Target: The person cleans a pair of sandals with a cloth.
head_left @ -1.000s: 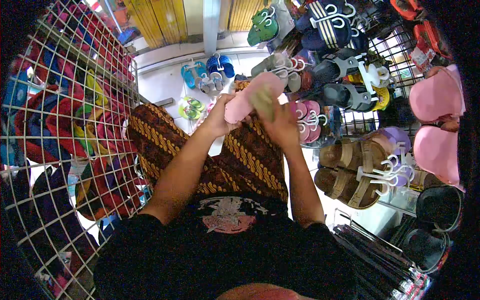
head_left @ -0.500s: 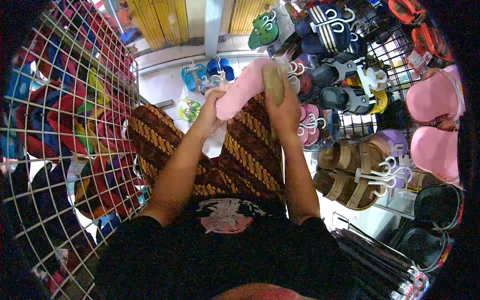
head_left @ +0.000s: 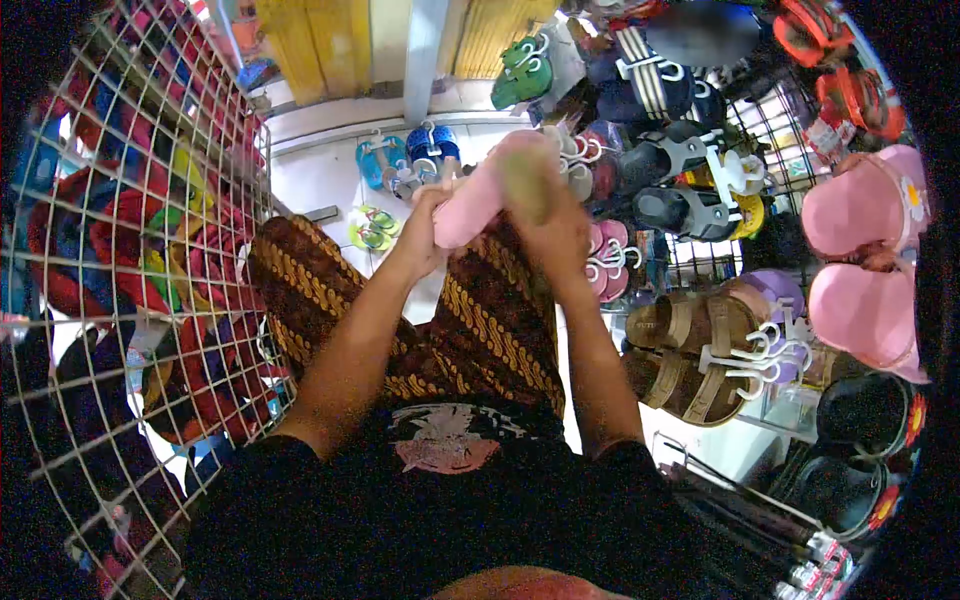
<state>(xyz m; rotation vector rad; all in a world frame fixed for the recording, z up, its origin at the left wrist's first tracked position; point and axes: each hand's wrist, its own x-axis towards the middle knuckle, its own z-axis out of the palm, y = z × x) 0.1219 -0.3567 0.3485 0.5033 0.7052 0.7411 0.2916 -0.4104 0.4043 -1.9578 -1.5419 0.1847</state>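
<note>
A pink sandal (head_left: pixel 470 212), its flat side facing me, is tilted up in front of my knees. My left hand (head_left: pixel 427 232) grips it by the near end, fingers wrapped around its left edge. At its far end, my right hand (head_left: pixel 553 232) is closed on an olive-tan pad (head_left: pixel 526 184), perhaps a cloth or a brush; motion blurs it. The pad overlaps the sandal's right side, and contact is hard to make out. A pale strap or hanger part shows behind the sandal, beside my left fingers.
On the left stands a wire grid rack (head_left: pixel 150 300) of colourful sandals. Brown sandals (head_left: pixel 690 350) on white hangers, pink sandals (head_left: pixel 855 215) and black ones fill the right side. Blue slippers (head_left: pixel 430 145) and green-yellow flip-flops (head_left: pixel 375 228) lie on the white floor ahead.
My right hand and the pad have shifted left and slightly down over the sandal's far end. The left hand keeps its hold on the sandal. The whole view has tilted slightly.
</note>
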